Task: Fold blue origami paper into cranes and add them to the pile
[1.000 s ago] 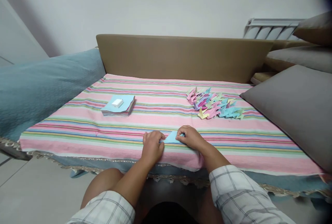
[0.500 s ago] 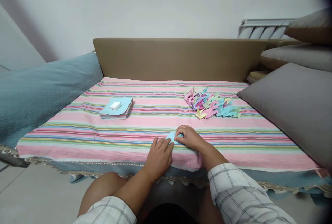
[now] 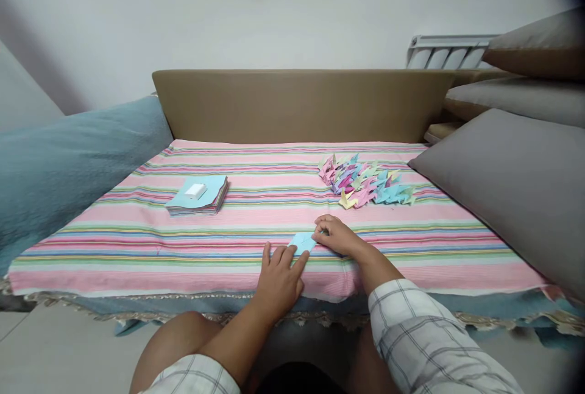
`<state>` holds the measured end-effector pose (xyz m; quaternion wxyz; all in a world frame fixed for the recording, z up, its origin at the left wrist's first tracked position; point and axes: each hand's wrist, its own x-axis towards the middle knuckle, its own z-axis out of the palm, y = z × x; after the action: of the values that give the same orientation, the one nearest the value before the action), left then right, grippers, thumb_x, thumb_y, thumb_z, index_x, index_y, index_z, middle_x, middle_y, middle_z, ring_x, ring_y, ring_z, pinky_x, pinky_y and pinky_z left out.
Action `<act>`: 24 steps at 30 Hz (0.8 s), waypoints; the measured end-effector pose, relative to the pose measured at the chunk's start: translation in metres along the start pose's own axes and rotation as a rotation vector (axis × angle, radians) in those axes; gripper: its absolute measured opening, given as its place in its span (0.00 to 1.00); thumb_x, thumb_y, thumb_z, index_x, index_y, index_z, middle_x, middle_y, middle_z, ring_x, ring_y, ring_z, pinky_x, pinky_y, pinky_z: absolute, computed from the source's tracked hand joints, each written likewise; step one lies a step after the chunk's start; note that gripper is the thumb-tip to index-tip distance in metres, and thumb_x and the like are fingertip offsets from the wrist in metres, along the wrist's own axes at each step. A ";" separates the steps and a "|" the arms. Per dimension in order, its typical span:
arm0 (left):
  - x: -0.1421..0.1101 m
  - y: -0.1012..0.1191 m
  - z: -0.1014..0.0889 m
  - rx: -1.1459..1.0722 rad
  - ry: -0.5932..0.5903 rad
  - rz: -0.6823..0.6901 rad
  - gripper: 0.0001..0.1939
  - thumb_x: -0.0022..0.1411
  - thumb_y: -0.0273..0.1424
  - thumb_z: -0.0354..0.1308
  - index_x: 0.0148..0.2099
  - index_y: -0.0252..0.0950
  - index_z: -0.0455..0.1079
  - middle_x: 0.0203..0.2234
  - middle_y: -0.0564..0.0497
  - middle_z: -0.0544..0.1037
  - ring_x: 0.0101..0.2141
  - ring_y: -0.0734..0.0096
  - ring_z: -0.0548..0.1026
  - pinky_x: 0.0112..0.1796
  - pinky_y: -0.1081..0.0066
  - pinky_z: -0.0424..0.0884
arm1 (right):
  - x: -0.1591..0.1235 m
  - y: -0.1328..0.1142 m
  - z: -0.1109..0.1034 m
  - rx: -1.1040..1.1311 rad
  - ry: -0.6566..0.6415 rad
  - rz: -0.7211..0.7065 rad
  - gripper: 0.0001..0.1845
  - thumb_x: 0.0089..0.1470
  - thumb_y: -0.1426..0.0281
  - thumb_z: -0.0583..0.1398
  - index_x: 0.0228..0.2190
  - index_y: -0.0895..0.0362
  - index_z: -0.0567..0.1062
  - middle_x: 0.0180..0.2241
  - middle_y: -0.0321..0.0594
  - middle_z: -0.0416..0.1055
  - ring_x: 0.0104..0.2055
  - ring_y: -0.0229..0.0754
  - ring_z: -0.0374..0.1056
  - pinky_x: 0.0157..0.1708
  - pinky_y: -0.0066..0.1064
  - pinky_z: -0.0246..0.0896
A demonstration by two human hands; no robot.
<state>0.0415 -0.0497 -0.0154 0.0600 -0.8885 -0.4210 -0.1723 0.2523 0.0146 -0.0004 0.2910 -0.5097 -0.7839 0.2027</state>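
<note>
Folded blue paper [image 3: 301,242] lies on a striped cloth [image 3: 114,248], near middle. The left hand [image 3: 280,281], fingers spread, touches its left side; the right hand [image 3: 337,236] pinches its right end. Colourful paper birds [image 3: 364,186] lie farther away, right.

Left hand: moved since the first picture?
Yes. Against the paper stack, the left hand has shifted right and closer to the near edge of the striped cloth.
</note>
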 end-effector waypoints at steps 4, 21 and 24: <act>0.000 0.001 0.000 0.008 -0.005 -0.010 0.28 0.53 0.31 0.57 0.57 0.47 0.61 0.52 0.48 0.68 0.50 0.54 0.62 0.57 0.44 0.41 | 0.000 0.001 0.000 0.005 -0.001 0.011 0.04 0.47 0.71 0.60 0.24 0.57 0.75 0.34 0.42 0.69 0.45 0.43 0.63 0.47 0.34 0.56; 0.002 -0.001 0.002 -0.008 -0.016 0.004 0.28 0.54 0.30 0.55 0.58 0.47 0.60 0.58 0.54 0.62 0.50 0.53 0.62 0.56 0.40 0.39 | 0.001 0.012 -0.001 0.009 0.021 0.014 0.04 0.46 0.69 0.63 0.23 0.57 0.75 0.33 0.41 0.69 0.45 0.44 0.63 0.46 0.34 0.56; 0.002 0.001 0.002 -0.016 -0.019 -0.004 0.28 0.54 0.31 0.55 0.58 0.47 0.60 0.58 0.54 0.62 0.50 0.53 0.62 0.56 0.39 0.37 | 0.001 0.015 0.001 0.004 0.012 0.020 0.04 0.46 0.69 0.62 0.23 0.57 0.75 0.33 0.41 0.69 0.47 0.44 0.62 0.48 0.35 0.56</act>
<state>0.0434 -0.0482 -0.0163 0.0485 -0.8897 -0.4218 -0.1676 0.2617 0.0212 -0.0097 0.2947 -0.5180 -0.7767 0.2039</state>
